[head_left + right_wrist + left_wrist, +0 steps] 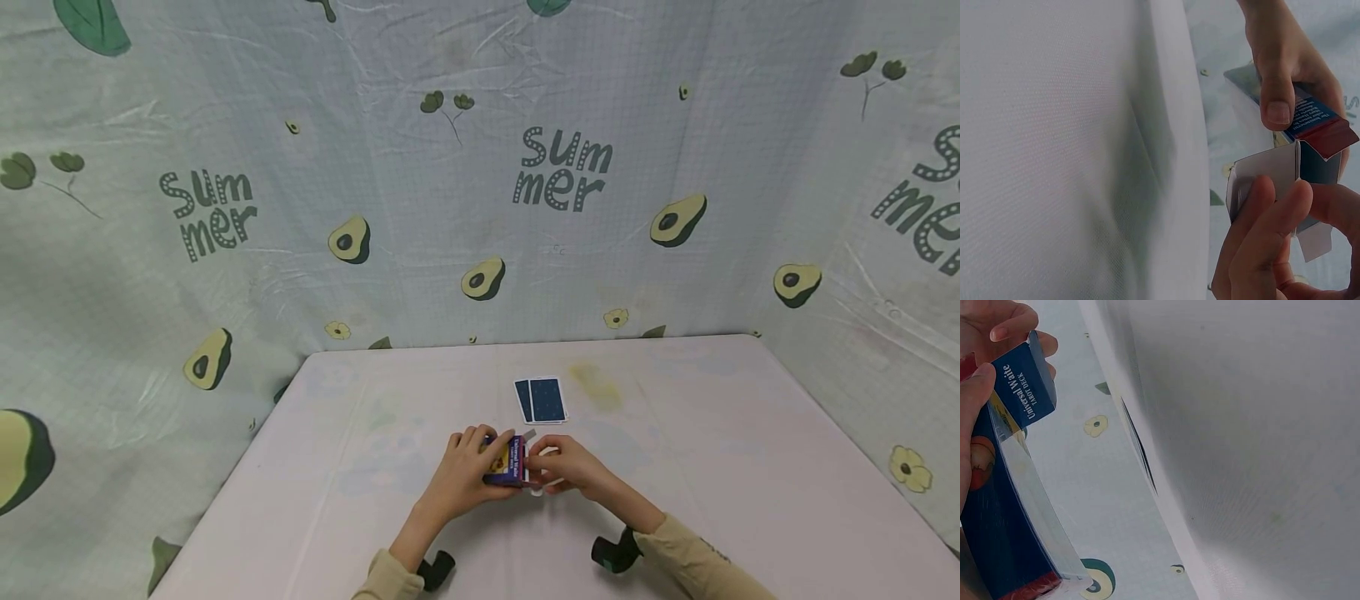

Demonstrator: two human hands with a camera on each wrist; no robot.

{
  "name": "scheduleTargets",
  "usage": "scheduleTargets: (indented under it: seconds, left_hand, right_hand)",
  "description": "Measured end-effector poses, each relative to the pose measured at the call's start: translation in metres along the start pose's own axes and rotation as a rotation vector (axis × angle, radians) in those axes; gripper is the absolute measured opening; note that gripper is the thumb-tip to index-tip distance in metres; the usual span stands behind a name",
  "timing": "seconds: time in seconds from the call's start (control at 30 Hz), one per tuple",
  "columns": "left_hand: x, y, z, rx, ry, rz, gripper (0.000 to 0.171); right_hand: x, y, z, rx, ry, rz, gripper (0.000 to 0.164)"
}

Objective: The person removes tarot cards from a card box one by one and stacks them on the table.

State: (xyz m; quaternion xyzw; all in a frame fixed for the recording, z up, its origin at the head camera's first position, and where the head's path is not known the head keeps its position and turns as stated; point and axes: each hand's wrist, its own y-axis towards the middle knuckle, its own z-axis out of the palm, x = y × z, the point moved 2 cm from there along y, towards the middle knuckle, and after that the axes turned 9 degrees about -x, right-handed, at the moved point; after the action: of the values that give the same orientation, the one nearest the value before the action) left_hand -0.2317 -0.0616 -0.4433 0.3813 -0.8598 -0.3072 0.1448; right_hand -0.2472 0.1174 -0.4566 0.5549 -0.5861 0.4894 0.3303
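My left hand [471, 467] grips a blue tarot deck box [512, 460], its thumb across the printed face. The box reads "Universal Waite Tarot Deck" in the left wrist view, and its end lid [1025, 384] stands folded out. My right hand [573, 467] is at this end, its bent fingers on the lid's white inner side [1266, 172]. A dark blue surface [1322, 165] shows inside the opening; whether it is a card is unclear. Beyond the hands, overlapping blue-backed cards [547, 400] lie face down on the table.
The table [337, 500] wears a pale cloth with a yellowish patch right of the cards. Behind and beside it hangs a curtain [420, 183] printed with avocados and "summer". A black device [615, 552] is at the right wrist, another [437, 572] at the left.
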Motion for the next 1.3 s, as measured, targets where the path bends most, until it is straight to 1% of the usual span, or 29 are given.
scheduleTargets:
  seconds: [0.33, 0.57, 0.73, 0.9, 1.13, 1.3]
  left_hand:
    - [0.0, -0.001, -0.001, 0.019, 0.003, -0.015, 0.075]
    - [0.0, -0.002, 0.0, 0.021, 0.01, -0.019, 0.075]
    - [0.0, -0.001, 0.0, 0.037, 0.008, -0.033, 0.075]
    - [0.001, -0.001, 0.0, 0.059, 0.007, -0.045, 0.075]
    - [0.002, -0.001, -0.001, 0.044, 0.002, -0.027, 0.074]
    - [0.002, -0.001, 0.0, 0.064, -0.008, -0.044, 0.074]
  right_hand:
    - [0.001, 0.0, -0.002, -0.001, -0.012, 0.009, 0.025]
    - [-0.001, 0.001, -0.004, -0.003, -0.018, -0.007, 0.024]
    - [0.0, 0.0, -0.007, -0.004, -0.021, -0.017, 0.025]
    - [0.001, -0.001, -0.009, -0.012, -0.011, -0.011, 0.027]
    - [0.004, -0.002, -0.012, -0.018, 0.002, 0.009, 0.026]
    - [0.005, -0.003, -0.014, -0.009, 0.013, 0.008, 0.029]
